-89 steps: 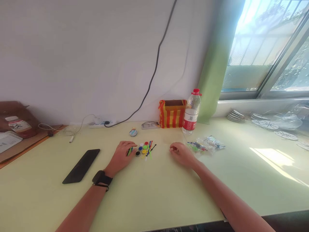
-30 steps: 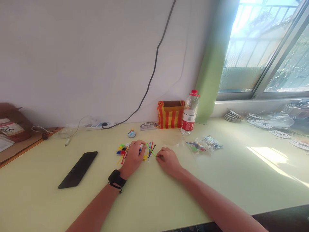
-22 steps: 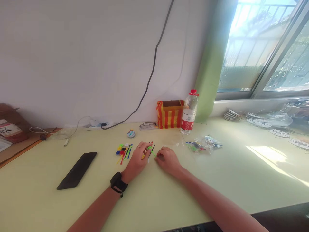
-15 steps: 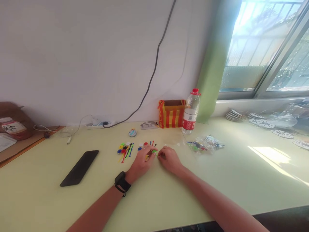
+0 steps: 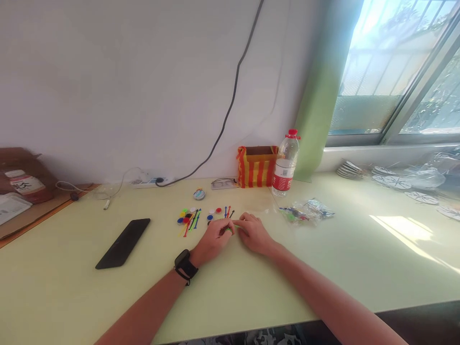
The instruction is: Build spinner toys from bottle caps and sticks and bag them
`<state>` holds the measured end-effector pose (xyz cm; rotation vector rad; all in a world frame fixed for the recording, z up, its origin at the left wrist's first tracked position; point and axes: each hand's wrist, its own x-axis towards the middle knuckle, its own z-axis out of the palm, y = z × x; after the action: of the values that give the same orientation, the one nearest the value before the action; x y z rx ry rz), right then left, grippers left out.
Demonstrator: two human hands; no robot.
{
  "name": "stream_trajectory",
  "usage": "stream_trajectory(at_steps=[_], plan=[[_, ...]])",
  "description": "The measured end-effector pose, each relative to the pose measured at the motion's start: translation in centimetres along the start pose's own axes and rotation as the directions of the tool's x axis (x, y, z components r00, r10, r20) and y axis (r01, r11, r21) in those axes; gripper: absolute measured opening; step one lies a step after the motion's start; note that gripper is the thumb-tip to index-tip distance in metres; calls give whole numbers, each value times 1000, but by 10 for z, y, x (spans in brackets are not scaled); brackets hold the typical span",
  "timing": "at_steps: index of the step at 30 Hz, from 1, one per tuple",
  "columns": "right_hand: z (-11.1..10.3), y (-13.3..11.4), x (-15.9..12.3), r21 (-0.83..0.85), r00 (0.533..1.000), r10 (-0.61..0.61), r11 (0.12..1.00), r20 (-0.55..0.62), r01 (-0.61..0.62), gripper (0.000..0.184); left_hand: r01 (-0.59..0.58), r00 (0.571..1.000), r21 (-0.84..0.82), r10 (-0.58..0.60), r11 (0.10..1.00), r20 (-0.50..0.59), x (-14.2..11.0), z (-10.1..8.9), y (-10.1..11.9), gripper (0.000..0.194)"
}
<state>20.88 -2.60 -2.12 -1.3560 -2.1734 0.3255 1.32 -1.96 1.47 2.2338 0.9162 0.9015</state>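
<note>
My left hand (image 5: 214,238), with a black watch (image 5: 185,264) on its wrist, is closed around a small green plastic disc (image 5: 228,230), mostly covered by the fingers. Close beside it, my right hand (image 5: 256,235) pinches a thin green plastic arrow (image 5: 237,226). Its index finger reaches the left fingertips. Just beyond the hands lie blue, white and red discs, such as the red disc (image 5: 218,210), and a few small arrows (image 5: 227,211). Left of these is a mixed pile of coloured discs and arrows (image 5: 189,219).
A black phone (image 5: 123,243) lies at the left. At the back stand a striped box (image 5: 256,167) and a large water bottle (image 5: 285,165), near glasses (image 5: 223,183) and a round tin (image 5: 199,194). Clear bags of parts (image 5: 307,212) lie to the right.
My left fingers have curled further over the green disc. My right index finger has stretched toward the left hand, and the hands are closer together. The camera view has shifted slightly.
</note>
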Motion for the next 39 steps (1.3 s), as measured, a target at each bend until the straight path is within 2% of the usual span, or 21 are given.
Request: stream_trajectory(at_steps=[5,10,15,20,23,29,33,37,39], plan=[[-1,-1,0,31,1000,5,1000,-26,-5,21,-22,1000,-38,22,999,13,0,-2,3,22],[3,0,2,40,999,-1,999,-48,3,30,-32,999,-79,34,996,24,-2,-1,4,24],[6,-1,4,65,1000,-14,998,-19,15,23,-31,997,-95,38,995,73,-3,8,4,22],[11,2,6,170,996,62,984,-71,-49,23,2,984,-109,17,994,176,-5,14,11,21],[12,3,6,211,993,74,976,-95,-52,18,15,981,-144,14,989,195,-4,15,13,22],[-8,10,4,390,988,100,920,-115,-47,9,168,974,-341,-102,925,204,-2,17,10,22],[-26,17,-4,484,983,148,872,-109,-78,3,201,973,-367,-142,908,182,-4,23,7,21],[-33,22,-16,548,973,224,821,-46,-163,10,256,961,-369,-193,894,198,-5,26,5,26],[-35,23,-19,598,972,234,783,-33,-169,15,287,953,-397,-219,872,208,-4,26,3,28]])
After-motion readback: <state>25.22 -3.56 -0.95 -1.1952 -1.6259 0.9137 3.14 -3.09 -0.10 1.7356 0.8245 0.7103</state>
